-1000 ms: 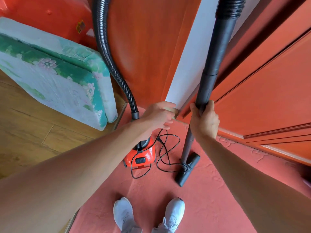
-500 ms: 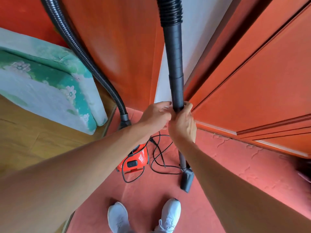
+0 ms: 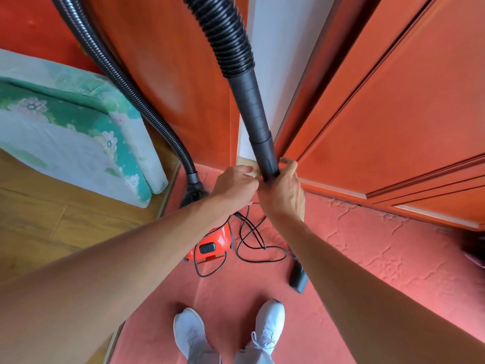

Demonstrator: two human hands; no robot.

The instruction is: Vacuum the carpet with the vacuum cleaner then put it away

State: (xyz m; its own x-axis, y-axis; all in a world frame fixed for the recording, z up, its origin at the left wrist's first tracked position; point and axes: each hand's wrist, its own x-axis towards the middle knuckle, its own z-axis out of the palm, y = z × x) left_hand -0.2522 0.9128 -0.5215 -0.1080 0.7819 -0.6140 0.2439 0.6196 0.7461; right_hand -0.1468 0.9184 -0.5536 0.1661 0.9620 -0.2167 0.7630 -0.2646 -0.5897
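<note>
Hands meet at the wand joint: right hand point(image 3: 282, 191) wraps the black wand point(image 3: 258, 130) just below the collar, fingers curled round it; left hand point(image 3: 235, 185) comes in from 9 o'clock, fingertips pinching at the same collar, though exactly what they hold is hard to tell. Wand stands near upright, ribbed hose point(image 3: 223, 35) arcing off the top of view at 12 o'clock and back down to the red vacuum body point(image 3: 212, 245) on the carpet point(image 3: 367, 271). Floor nozzle point(image 3: 299, 279) rests on the carpet at 5 o'clock from the body, partly behind the right forearm. Risk, as I judge it: loose power cord point(image 3: 252, 240) lies looped between body and nozzle, just ahead of the shoes point(image 3: 189, 334); a step forward could snag it. Tugging the joint apart could swing the wand into the orange door panel point(image 3: 393, 114) close at 3 o'clock. Room: red patterned carpet, wood floor point(image 3: 39, 219) at 9 o'clock, folded floral mattress point(image 3: 65, 132) leaning at 10 o'clock.
</note>
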